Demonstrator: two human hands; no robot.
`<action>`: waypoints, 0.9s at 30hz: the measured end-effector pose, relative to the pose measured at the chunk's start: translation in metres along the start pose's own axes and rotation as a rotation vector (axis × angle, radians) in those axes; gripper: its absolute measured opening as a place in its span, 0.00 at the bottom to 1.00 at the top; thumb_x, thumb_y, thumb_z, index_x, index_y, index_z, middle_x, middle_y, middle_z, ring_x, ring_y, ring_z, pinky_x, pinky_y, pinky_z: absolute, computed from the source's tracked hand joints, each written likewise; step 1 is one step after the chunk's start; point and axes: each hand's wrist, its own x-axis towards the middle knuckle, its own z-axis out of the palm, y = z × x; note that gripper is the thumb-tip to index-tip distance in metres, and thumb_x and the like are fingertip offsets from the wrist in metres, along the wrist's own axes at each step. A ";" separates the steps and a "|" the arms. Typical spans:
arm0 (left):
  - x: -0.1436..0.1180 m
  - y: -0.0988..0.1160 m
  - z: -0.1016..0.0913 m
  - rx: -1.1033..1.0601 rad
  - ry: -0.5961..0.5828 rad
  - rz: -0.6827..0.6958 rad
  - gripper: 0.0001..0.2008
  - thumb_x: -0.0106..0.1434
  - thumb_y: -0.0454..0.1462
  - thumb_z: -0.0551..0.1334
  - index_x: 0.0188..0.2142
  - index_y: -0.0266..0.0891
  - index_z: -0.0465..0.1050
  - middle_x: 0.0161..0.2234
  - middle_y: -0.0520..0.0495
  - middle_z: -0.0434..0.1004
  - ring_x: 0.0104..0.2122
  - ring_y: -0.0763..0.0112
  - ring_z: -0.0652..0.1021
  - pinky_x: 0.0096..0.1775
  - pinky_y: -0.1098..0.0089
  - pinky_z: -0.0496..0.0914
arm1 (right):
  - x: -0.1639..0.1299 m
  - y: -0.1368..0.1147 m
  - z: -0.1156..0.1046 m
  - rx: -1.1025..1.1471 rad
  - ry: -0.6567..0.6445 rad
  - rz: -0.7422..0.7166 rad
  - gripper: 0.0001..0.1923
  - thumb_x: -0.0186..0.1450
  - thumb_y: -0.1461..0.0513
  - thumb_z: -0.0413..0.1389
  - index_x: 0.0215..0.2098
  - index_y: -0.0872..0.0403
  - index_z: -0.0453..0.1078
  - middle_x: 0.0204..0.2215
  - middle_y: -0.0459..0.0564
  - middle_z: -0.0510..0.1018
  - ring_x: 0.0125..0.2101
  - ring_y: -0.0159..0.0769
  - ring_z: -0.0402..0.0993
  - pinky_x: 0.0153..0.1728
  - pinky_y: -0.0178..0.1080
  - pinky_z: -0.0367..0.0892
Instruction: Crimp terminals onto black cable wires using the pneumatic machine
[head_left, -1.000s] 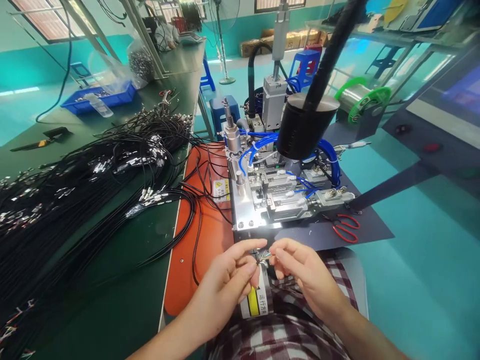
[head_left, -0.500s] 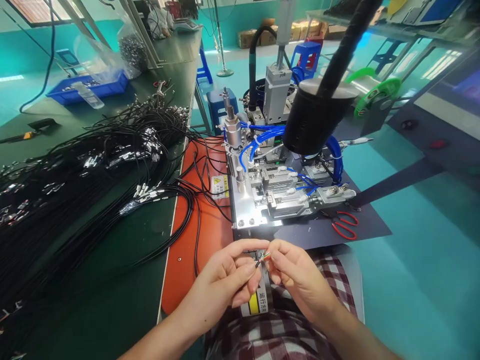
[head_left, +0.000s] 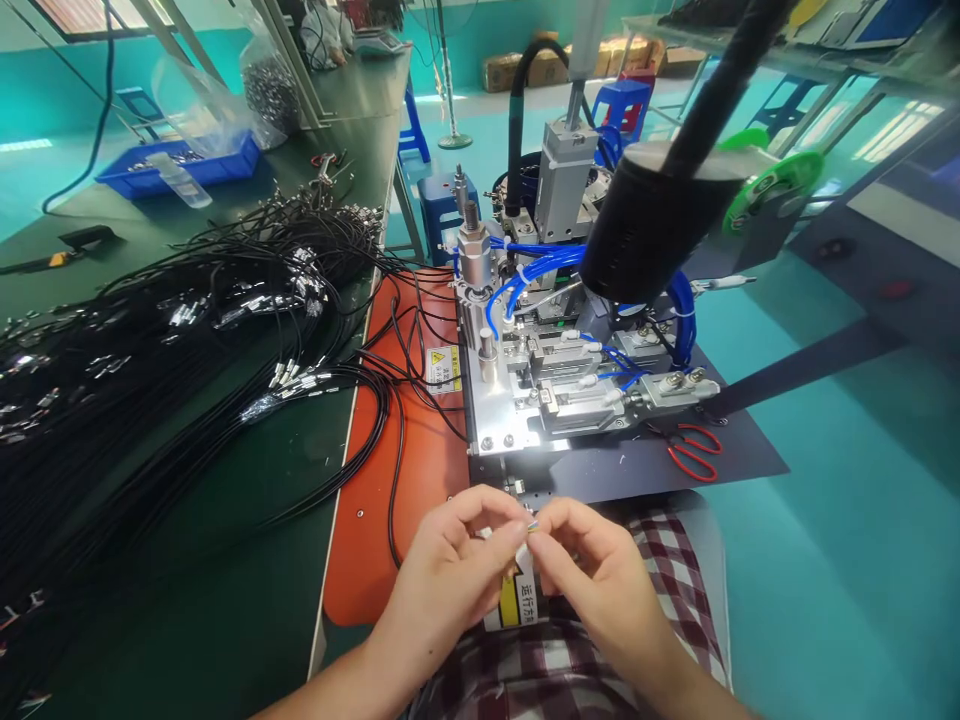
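Note:
My left hand [head_left: 461,555] is closed in a pinch on the end of a thin cable, whose black jacket is mostly hidden by the fingers. Short coloured wires [head_left: 533,526] show in the small gap between my two hands. My right hand [head_left: 596,565] pinches the other side of these wires between thumb and forefinger. Both hands are above my lap, in front of the machine [head_left: 502,420]. Below them lies a label with yellow and black marks [head_left: 527,600].
Bundles of black cables [head_left: 300,385] lie on the green bench [head_left: 225,600] at left; some cross an orange board [head_left: 367,560]. Red-handled scissors [head_left: 696,452] rest right of the machine. A black cylindrical fixture [head_left: 637,225] overhangs it. A blue tray [head_left: 180,175] stands farther back.
My fingertips have come closer together and slightly lower, so less of the cable end and its coloured wires shows. The view has shifted slightly.

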 end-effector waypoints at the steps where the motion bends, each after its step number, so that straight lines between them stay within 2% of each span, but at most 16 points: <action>1: 0.000 -0.001 0.001 0.019 0.032 -0.001 0.12 0.60 0.45 0.62 0.33 0.37 0.68 0.12 0.62 0.52 0.11 0.84 0.53 0.15 0.79 0.44 | -0.001 -0.001 0.001 -0.025 0.011 -0.015 0.13 0.61 0.55 0.56 0.25 0.55 0.66 0.19 0.42 0.65 0.20 0.29 0.58 0.22 0.33 0.58; 6: -0.001 -0.008 0.003 0.047 0.097 -0.022 0.13 0.61 0.45 0.61 0.30 0.37 0.67 0.12 0.61 0.53 0.13 0.84 0.52 0.18 0.77 0.45 | -0.004 0.003 0.006 -0.083 0.043 -0.037 0.13 0.62 0.57 0.55 0.22 0.54 0.64 0.18 0.41 0.64 0.20 0.28 0.58 0.22 0.33 0.58; 11: -0.002 -0.006 0.003 0.065 0.097 -0.066 0.13 0.61 0.45 0.61 0.29 0.37 0.67 0.11 0.62 0.52 0.13 0.83 0.51 0.18 0.76 0.44 | -0.004 0.018 -0.003 -0.106 0.014 -0.020 0.09 0.64 0.58 0.55 0.30 0.54 0.69 0.23 0.43 0.69 0.23 0.29 0.62 0.25 0.33 0.61; 14: -0.001 -0.005 0.003 0.068 0.087 -0.072 0.13 0.61 0.45 0.61 0.30 0.37 0.67 0.11 0.62 0.52 0.13 0.83 0.52 0.18 0.77 0.45 | -0.003 0.013 -0.011 -0.102 0.025 -0.016 0.08 0.63 0.57 0.57 0.32 0.54 0.70 0.24 0.44 0.70 0.23 0.30 0.64 0.25 0.33 0.63; 19: 0.000 -0.005 0.004 0.063 0.072 -0.074 0.13 0.60 0.45 0.61 0.29 0.37 0.67 0.12 0.61 0.53 0.13 0.83 0.54 0.17 0.78 0.47 | 0.000 0.001 -0.010 -0.089 0.049 -0.062 0.08 0.61 0.58 0.57 0.29 0.54 0.70 0.24 0.46 0.72 0.23 0.32 0.64 0.24 0.34 0.65; 27: -0.001 -0.003 0.005 0.060 0.035 -0.049 0.09 0.57 0.40 0.63 0.30 0.36 0.68 0.13 0.62 0.52 0.15 0.84 0.52 0.18 0.79 0.46 | -0.002 0.004 -0.011 -0.037 0.027 -0.040 0.08 0.62 0.59 0.57 0.28 0.54 0.68 0.23 0.43 0.69 0.22 0.29 0.62 0.24 0.33 0.61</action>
